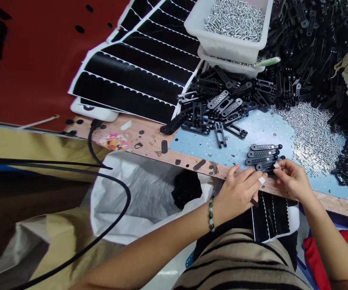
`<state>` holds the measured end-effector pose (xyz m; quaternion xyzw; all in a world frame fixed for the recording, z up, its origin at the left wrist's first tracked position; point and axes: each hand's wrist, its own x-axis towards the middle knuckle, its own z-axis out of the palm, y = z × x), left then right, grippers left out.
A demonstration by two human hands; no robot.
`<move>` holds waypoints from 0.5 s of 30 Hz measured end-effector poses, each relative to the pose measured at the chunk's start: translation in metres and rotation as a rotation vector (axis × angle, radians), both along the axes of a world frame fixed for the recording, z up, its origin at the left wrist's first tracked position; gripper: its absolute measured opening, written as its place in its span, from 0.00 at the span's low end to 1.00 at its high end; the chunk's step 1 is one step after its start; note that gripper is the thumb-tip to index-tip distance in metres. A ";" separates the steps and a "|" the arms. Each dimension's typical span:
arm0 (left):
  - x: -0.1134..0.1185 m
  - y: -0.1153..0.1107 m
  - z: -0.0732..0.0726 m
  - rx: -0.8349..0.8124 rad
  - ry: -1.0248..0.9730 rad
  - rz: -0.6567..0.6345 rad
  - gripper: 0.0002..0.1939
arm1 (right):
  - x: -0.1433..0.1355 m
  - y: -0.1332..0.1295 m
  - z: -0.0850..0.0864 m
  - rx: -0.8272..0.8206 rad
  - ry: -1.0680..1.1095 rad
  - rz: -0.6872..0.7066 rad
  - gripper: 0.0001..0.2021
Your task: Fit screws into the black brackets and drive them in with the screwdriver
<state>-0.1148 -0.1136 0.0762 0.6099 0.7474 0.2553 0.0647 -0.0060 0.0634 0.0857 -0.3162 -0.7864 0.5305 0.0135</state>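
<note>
Four-sided fingers aside, black plastic link arms [264, 154] with patterned faces lie side by side near the table's front edge. My left hand [239, 192] rests over that edge, its fingers closed together and a white wrap on one finger. A small dark strip [254, 202] pokes out beneath them. My right hand [293, 179] is at the right ends of the link arms, thumb and forefinger pinched, with white at the fingertip. What the pinch holds is hidden. On the lap lies a sheet of black strips [272, 217].
A pile of small silver pins [315, 137] lies to the right of the link arms. Behind are heaped black parts [222, 104] and a white tub [230, 50] of silver pins. Black sticker sheets [131, 72] lie left. A white sack [116, 201] and black cable [128, 197] are below.
</note>
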 end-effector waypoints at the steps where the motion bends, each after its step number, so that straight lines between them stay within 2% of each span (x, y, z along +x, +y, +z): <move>1: 0.000 0.000 0.000 -0.005 0.001 -0.005 0.23 | 0.000 0.000 0.000 0.021 -0.003 0.004 0.09; 6: 0.001 0.000 0.005 -0.032 -0.013 -0.010 0.21 | -0.003 -0.007 0.005 0.500 -0.044 0.083 0.08; 10: -0.002 0.003 0.017 -0.025 -0.091 0.020 0.20 | -0.004 -0.008 0.015 0.775 -0.037 0.101 0.19; 12: -0.005 0.005 0.022 -0.028 -0.147 0.029 0.21 | -0.004 -0.011 0.024 0.770 0.129 0.147 0.22; 13: -0.007 0.007 0.024 -0.030 -0.175 0.026 0.21 | -0.004 -0.013 0.029 0.712 0.234 0.231 0.21; 15: -0.008 0.009 0.026 -0.030 -0.241 0.005 0.22 | -0.005 -0.021 0.040 0.541 0.401 0.490 0.17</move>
